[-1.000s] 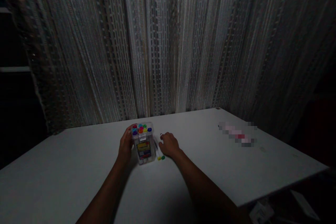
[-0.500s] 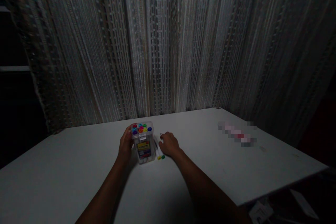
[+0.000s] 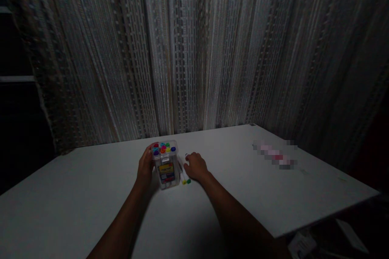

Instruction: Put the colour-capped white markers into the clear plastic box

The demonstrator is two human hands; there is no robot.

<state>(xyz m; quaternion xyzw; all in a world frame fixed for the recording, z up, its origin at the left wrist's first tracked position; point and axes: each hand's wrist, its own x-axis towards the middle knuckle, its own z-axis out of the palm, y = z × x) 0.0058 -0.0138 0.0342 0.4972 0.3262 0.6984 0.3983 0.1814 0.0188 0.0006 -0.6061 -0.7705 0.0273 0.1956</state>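
Noted on table [image 3: 85,194]: marker case [image 3: 166,170], gripped on its left side by left hand [image 3: 146,168]. Right of case: right hand [image 3: 196,166], curled near loose markers [image 3: 184,180], grip undeterminable. Unchanged since earlier frame.

No wording could be read. On the front of the clear marker box [image 3: 165,161] was a printed label [image 3: 167,173] — a yellow band above, dark blue and reddish areas below — and the dark lettering on the yellow was too small and dim to make out. A pale packet [image 3: 302,247], beyond the near right edge of the surface [image 3: 91,194], bore faint grey marks — equally illegible.
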